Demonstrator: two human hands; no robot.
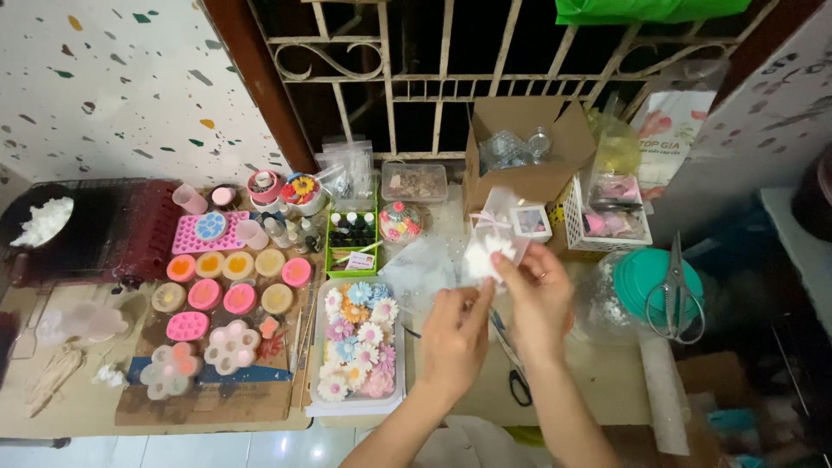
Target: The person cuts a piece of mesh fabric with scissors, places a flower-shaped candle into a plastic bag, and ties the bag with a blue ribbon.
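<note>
**Holding a little white flower over the craft table**

Pinching a small white flower piece (pixel 487 251) with both hands, up above the middle of the table (pixel 598 381). The left hand (pixel 455 334) is gripping it from below with fingertips closed on it, and the right hand (pixel 539 295) is clasping it from the right side. A clear bag with a ribbon (pixel 496 217) is sitting just behind. The tray of pastel flowers (pixel 357 342) is lying to the left, near round moulds (pixel 227 282). Scissors (pixel 676 299) are resting on a teal lid (pixel 646 282) to the right.
</note>
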